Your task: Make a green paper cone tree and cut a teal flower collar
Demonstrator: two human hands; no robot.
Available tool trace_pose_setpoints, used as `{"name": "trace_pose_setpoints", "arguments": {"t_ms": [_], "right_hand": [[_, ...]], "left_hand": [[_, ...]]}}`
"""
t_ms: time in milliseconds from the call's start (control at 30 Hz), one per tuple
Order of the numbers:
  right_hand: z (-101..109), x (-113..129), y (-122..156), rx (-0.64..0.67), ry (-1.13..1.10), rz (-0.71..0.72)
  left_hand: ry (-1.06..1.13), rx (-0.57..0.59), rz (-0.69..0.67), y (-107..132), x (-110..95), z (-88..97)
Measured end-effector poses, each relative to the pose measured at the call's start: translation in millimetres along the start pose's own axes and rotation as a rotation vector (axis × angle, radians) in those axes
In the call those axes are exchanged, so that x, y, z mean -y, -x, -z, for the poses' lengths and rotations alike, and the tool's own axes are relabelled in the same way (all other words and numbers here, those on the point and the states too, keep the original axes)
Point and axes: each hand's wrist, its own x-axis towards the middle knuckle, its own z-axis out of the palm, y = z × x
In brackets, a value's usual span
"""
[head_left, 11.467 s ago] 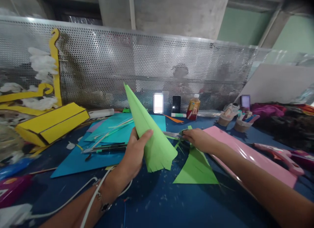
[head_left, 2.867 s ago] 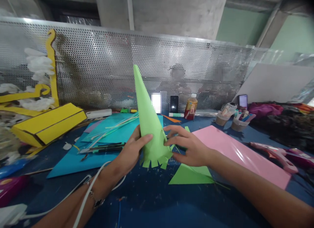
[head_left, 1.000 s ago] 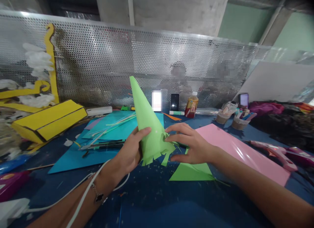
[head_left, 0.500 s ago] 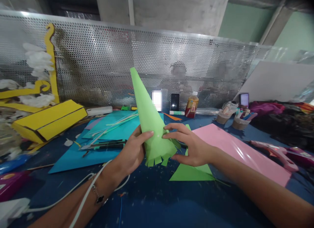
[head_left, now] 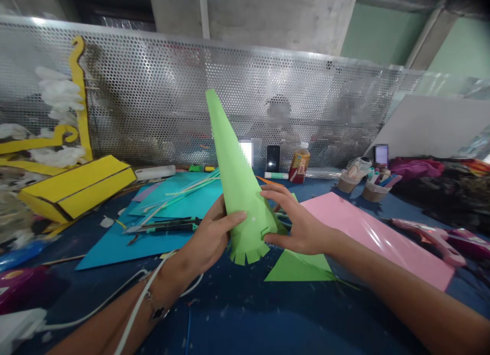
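The left hand (head_left: pixel 206 237) grasps a green paper cone (head_left: pixel 241 192), the right hand (head_left: pixel 302 222) rests spread against its fringed base, and the bottle (head_left: pixel 299 164) label is too small to read.

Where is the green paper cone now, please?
In the head view, the green paper cone stands tip-up at centre, between the left hand and right hand.

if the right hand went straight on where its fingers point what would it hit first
The green paper cone first: the right hand is right at its side, though contact is unclear.
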Motion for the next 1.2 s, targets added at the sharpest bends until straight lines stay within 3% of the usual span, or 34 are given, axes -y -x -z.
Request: {"name": "trace_pose_setpoints", "arguments": {"t_ms": [133, 367, 500, 633, 767, 933, 1067, 1200], "right_hand": [[-1, -4, 2, 0.006, -0.003, -0.019], [7, -5, 0, -0.010, 0.054, 0.193], [6, -3, -2, -0.023, 0.053, 0.255], [5, -4, -4, -0.048, 0.054, 0.275], [4, -3, -4, -0.082, 0.079, 0.266], [4, -2, -3, -0.088, 0.089, 0.257], [4, -3, -1, -0.105, 0.063, 0.143], [1, -5, 0, -0.109, -0.015, 0.023]], "left_hand": [[-0.001, 0.004, 0.018, 1, -3, -3.1], [0.080, -0.145, 0.067, -6, -7, -2.3], [0.059, -0.149, 0.059, -6, -6, 0.2], [0.015, -0.073, 0.053, -3, -2, 3.8], [-0.101, 0.004, 0.040, 1, 6, 2.9], [-0.266, -0.031, -0.047, -1, 5, 1.8], [-0.327, 0.024, -0.136, -5, -6, 6.8], [-0.379, 0.131, -0.067, -4, -11, 7.7]]}}
